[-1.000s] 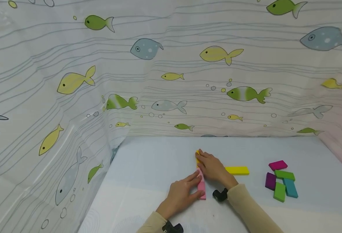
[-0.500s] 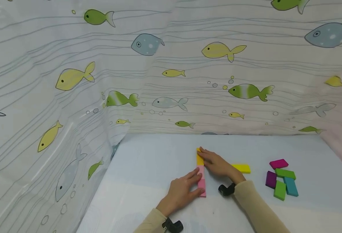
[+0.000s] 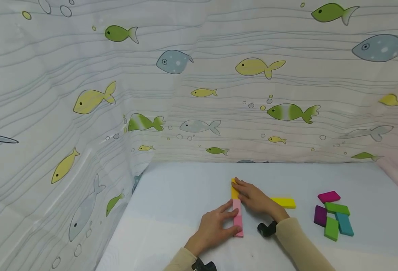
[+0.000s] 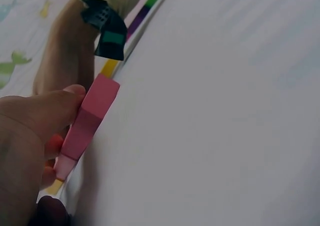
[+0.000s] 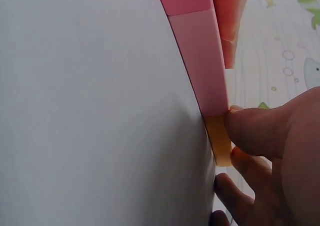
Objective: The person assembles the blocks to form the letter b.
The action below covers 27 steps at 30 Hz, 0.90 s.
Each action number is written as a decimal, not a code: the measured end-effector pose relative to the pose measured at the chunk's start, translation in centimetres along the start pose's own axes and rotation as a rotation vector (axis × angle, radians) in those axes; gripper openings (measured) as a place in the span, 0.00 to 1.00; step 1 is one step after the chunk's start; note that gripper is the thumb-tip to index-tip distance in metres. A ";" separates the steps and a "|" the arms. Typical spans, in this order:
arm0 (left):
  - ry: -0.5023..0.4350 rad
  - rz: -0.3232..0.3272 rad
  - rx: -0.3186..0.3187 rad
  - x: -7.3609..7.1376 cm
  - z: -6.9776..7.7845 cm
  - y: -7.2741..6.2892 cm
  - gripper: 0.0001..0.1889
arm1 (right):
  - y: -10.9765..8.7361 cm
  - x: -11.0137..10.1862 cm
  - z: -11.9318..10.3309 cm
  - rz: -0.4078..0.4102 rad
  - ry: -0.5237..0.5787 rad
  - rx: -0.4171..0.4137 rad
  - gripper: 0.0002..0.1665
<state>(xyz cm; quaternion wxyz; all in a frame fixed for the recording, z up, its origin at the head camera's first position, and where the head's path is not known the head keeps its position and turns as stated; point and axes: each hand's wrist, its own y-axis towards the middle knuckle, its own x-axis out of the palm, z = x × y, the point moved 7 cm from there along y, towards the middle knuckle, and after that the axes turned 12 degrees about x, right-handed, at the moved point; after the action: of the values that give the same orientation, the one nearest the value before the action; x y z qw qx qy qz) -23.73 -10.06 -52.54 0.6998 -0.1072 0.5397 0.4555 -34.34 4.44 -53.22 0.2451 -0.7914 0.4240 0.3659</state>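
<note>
Three blocks lie end to end in a straight row on the table: an orange-yellow block (image 3: pixel 234 194) at the far end, a light pink block (image 3: pixel 236 205) in the middle and a deeper pink block (image 3: pixel 238 220) nearest. My left hand (image 3: pixel 214 227) holds the pink pair from the left, thumb by the near end and fingers along the side. With my right hand (image 3: pixel 258 198) I pinch the orange-yellow block; in the right wrist view the thumb is by its joint with the light pink block and a finger is near its far end.
A yellow block (image 3: pixel 287 203) lies partly behind the right wrist. Farther right is a cluster of loose blocks: magenta (image 3: pixel 329 197), purple (image 3: pixel 320 215), teal (image 3: pixel 344 224) and two green, one of them the nearest block (image 3: pixel 331 229). A fish-print curtain (image 3: pixel 199 109) stands behind the white table (image 3: pixel 172 199).
My right hand has shifted a little to the right, uncovering more of the orange-yellow block and its joint with the light pink one. My left hand stays on the pink blocks.
</note>
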 end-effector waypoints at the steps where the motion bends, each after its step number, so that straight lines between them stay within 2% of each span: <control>1: -0.003 0.008 0.008 0.1 0.0 0.0 0.28 | -0.1 0.0 0.0 -0.003 -0.002 0.000 0.33; 7: 0.003 0.045 0.036 0.2 -0.1 0.4 0.28 | -0.3 -0.3 0.0 0.006 0.005 -0.021 0.34; 13: -0.054 0.028 0.017 0.5 -0.3 0.5 0.27 | -0.8 -0.1 0.4 0.004 0.008 -0.016 0.34; 19: -0.037 0.040 0.035 0.3 -0.4 0.6 0.27 | -0.9 -0.1 0.2 0.013 0.009 -0.020 0.34; 27: -0.043 0.032 0.007 0.2 -0.7 0.4 0.26 | -0.7 0.0 -0.2 0.003 0.019 -0.016 0.35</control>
<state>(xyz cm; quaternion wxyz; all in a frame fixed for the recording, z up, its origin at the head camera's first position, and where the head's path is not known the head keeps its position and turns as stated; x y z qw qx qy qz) -24.49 -10.21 -52.90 0.7042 -0.0861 0.5278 0.4669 -33.71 4.65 -52.99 0.2342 -0.7961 0.4247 0.3620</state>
